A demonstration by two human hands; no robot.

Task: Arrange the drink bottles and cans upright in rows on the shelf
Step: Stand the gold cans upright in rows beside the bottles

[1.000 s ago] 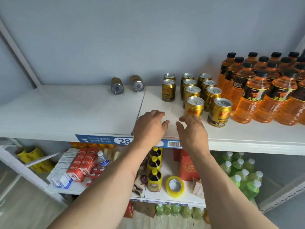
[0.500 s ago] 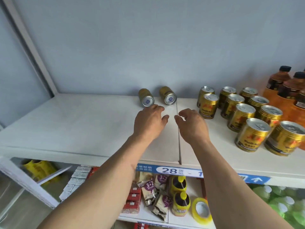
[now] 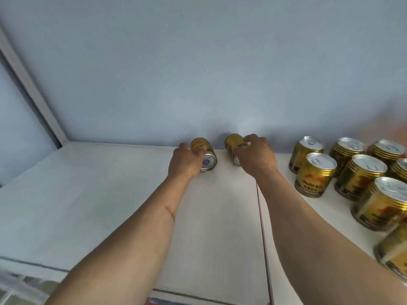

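1. Two gold cans lie on their sides at the back of the shelf (image 3: 88, 194), against the wall, left of the upright cans (image 3: 315, 175).
2. The left hand (image 3: 187, 161) curls round the left fallen can (image 3: 203, 155); the right hand (image 3: 255, 155) grips the right fallen can (image 3: 233, 143).
3. The upright cans already stand in rows; judging by this, only these two are left to stand up and join them.

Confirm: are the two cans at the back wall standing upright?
No. Both the left can and the right can lie on their sides on the shelf, round ends toward the camera, a hand at each.
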